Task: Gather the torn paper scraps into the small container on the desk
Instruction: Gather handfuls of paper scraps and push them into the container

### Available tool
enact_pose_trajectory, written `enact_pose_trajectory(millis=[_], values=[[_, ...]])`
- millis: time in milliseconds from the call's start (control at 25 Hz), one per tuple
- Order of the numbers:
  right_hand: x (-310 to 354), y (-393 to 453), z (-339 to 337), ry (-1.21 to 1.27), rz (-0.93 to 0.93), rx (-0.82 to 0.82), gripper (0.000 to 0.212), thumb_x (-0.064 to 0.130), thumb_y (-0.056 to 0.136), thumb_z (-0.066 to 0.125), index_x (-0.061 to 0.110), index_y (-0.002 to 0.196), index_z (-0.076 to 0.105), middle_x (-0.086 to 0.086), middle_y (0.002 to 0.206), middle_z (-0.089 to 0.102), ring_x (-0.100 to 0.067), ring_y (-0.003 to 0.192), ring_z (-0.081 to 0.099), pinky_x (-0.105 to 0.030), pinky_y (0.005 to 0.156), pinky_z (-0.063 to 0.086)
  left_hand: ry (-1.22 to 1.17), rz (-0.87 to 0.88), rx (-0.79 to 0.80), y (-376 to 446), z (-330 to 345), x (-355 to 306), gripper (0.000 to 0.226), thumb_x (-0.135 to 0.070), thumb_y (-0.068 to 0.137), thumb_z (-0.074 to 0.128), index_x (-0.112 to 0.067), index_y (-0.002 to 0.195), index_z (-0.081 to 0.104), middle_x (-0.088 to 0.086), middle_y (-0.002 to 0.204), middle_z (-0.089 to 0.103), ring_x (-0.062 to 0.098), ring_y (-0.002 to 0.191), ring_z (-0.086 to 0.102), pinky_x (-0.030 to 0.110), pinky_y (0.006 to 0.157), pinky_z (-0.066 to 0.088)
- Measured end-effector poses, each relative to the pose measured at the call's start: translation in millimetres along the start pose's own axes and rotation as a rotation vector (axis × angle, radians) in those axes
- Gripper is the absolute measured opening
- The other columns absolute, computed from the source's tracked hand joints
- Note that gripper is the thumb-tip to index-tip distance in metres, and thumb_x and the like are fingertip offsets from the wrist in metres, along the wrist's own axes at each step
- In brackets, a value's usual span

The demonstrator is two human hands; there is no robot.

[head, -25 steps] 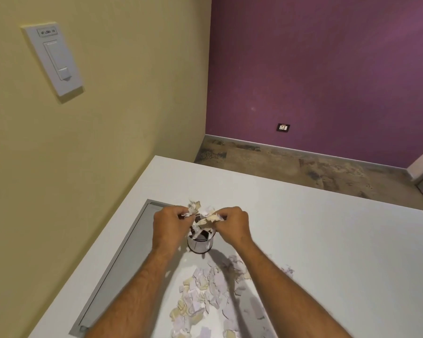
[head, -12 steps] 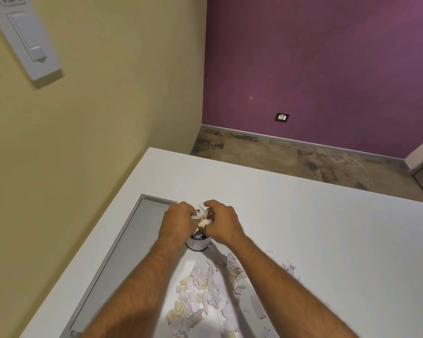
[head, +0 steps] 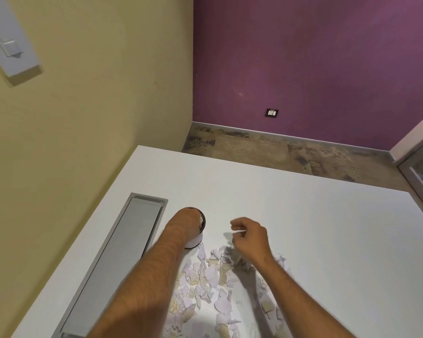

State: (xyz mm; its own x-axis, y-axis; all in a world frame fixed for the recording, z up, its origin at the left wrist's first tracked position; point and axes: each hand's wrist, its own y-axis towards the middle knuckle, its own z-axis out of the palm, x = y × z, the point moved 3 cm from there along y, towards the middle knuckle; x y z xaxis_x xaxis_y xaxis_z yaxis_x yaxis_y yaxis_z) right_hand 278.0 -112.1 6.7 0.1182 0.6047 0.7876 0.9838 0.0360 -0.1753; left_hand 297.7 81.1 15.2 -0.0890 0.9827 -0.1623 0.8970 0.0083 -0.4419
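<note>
White desk (head: 303,228), lilac-and-beige paper scraps (head: 210,276), purple wall (head: 303,57).

A grey cable tray lid (head: 122,259) lies flush at the left; a white wall switch (head: 7,42) hangs far left; a black socket (head: 271,113) sits on the far purple wall (head: 315,57).

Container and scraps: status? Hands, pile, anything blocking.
Left hand pushed down into small container. Right hand above the desk, pinching one scrap. Big scrap pile loose beside container. Nothing blocking.
</note>
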Motion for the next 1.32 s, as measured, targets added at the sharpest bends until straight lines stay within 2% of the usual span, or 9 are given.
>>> enact_pose_trajectory(millis=[200, 400, 560, 680, 760, 840, 960, 1240, 1320], values=[[-39.9, -13.0, -4.1, -0.239, 0.068, 0.06, 0.035, 0.012, 0.072, 0.065, 0.024, 0.105, 0.068, 0.005, 0.104, 0.073, -0.012, 0.088, 0.066, -0.027, 0.083, 0.055, 0.083, -0.004, -0.211, -12.9, -27.0, -1.3, 0.027, -0.016, 0.085, 0.059, -0.01, 0.112, 0.061, 0.013, 0.114, 0.063, 0.034, 0.105, 0.063, 0.038, 0.08, 0.052], [-46.8, -29.4, 8.1, -0.543, -0.02, 0.229, 0.057, 0.043, 0.078, 0.063, 0.025, 0.131, 0.051, 0.0, 0.13, 0.058, -0.023, 0.119, 0.05, -0.035, 0.094, 0.048, -0.147, 0.07, -0.426, -49.4, -27.7, -11.2, 0.015, -0.034, 0.087, 0.058, -0.022, 0.092, 0.066, -0.002, 0.097, 0.07, 0.024, 0.09, 0.065, 0.034, 0.074, 0.053], [-53.1, -42.7, 29.7, -0.704, -0.039, 0.355, 0.08, 0.059, 0.081, 0.051, 0.034, 0.149, 0.019, -0.01, 0.158, 0.021, -0.034, 0.143, 0.021, -0.05, 0.11, 0.035, -0.121, 0.071, -0.187, -81.9, 43.4, -27.4, 0.045, -0.053, 0.08, 0.065, -0.026, 0.115, 0.054, -0.001, 0.117, 0.06, 0.022, 0.107, 0.057, 0.038, 0.084, 0.049], [-56.9, -50.0, 42.7, -0.764, -0.043, 0.401, 0.068, 0.055, 0.09, 0.046, 0.04, 0.149, 0.016, -0.011, 0.162, 0.008, -0.035, 0.148, 0.008, -0.053, 0.117, 0.025, -0.015, -0.07, 0.069, -94.2, 93.7, -25.5, 0.08, -0.059, 0.069, 0.07, -0.029, 0.133, 0.034, 0.005, 0.131, 0.04, 0.028, 0.119, 0.044, 0.041, 0.088, 0.048], [-57.3, -54.5, 45.8, -0.813, -0.104, 0.37, 0.055, 0.043, 0.094, 0.046, 0.037, 0.145, 0.028, -0.011, 0.158, 0.023, -0.033, 0.145, 0.02, -0.047, 0.113, 0.034, 0.004, -0.094, 0.083, -98.4, 112.7, -25.7, 0.081, -0.059, 0.069, 0.071, -0.03, 0.134, 0.032, 0.006, 0.131, 0.038, 0.028, 0.119, 0.042, 0.04, 0.088, 0.048], [-55.8, -57.5, 45.9, -0.829, -0.176, 0.307, 0.037, 0.03, 0.093, 0.047, 0.03, 0.129, 0.049, -0.009, 0.135, 0.048, -0.028, 0.129, 0.041, -0.038, 0.092, 0.049, 0.001, -0.082, 0.047, -100.8, 123.7, -26.0, 0.07, -0.05, 0.077, 0.069, -0.03, 0.134, 0.034, 0.006, 0.135, 0.036, 0.028, 0.121, 0.042, 0.039, 0.089, 0.047], [-52.9, -58.1, 44.4, -0.791, -0.218, 0.245, 0.02, 0.019, 0.09, 0.046, 0.02, 0.097, 0.064, -0.001, 0.099, 0.058, -0.023, 0.1, 0.057, -0.028, 0.066, 0.047, -0.024, -0.056, -0.002, -100.7, 130.5, -22.6, 0.047, -0.036, 0.088, 0.063, -0.026, 0.13, 0.042, 0.005, 0.133, 0.039, 0.027, 0.12, 0.044, 0.038, 0.089, 0.049], [-52.2, -57.5, 27.4, -0.464, -0.044, 0.089, 0.031, 0.008, 0.08, 0.057, 0.026, 0.095, 0.077, 0.007, 0.097, 0.076, -0.01, 0.084, 0.068, -0.018, 0.072, 0.052, -0.289, -0.071, -0.162, -103.0, 134.6, -15.6, 0.029, -0.016, 0.09, 0.057, -0.024, 0.117, 0.066, -0.002, 0.121, 0.063, 0.019, 0.112, 0.061, 0.027, 0.095, 0.048], [-43.0, -53.4, 17.8, -0.32, 0.013, 0.057, 0.031, 0.005, 0.076, 0.062, 0.025, 0.092, 0.078, 0.006, 0.09, 0.078, -0.005, 0.069, 0.066, -0.011, 0.061, 0.048, -0.336, -0.096, -0.182, -105.1, 134.4, -13.2, 0.028, -0.019, 0.089, 0.061, -0.026, 0.115, 0.068, -0.004, 0.119, 0.067, 0.016, 0.11, 0.063, 0.024, 0.094, 0.047]])
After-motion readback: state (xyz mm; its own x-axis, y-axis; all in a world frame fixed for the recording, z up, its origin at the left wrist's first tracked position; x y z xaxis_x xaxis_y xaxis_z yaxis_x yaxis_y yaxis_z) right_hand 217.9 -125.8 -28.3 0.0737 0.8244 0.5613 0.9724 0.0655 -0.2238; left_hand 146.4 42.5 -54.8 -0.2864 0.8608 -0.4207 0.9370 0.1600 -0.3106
